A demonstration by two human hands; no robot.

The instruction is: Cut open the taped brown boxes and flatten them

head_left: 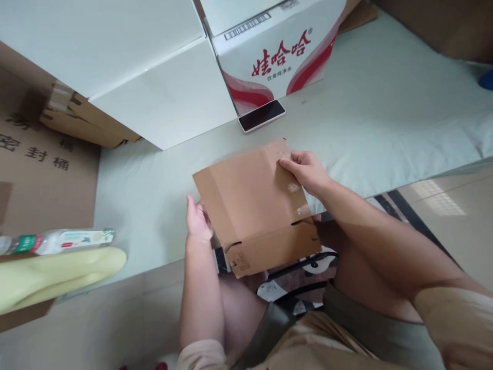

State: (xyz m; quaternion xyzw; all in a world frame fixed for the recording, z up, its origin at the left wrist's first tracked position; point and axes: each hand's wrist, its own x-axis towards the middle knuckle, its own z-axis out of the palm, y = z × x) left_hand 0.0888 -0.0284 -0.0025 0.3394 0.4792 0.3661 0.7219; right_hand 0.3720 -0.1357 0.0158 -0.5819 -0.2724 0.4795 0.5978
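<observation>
A small brown cardboard box (246, 192), folded out with creased flaps and slots, is tilted over the front edge of the cloth-covered surface. My right hand (306, 172) grips its upper right side, thumb on top and the other fingers curled behind. At the left side, my left hand (198, 221) holds the box's edge with the thumb pointing up; its fingers are partly hidden behind the cardboard. Clear tape shows on the right panel. Just beyond the box lies a phone (262, 116) with a dark screen.
White cartons (165, 92) and a carton with red lettering (281, 61) stand at the back. On the left are a large brown carton (46, 190), a plastic bottle (73, 241) and a pale yellow object (61, 272). Pale green cloth (385, 103) covers the surface.
</observation>
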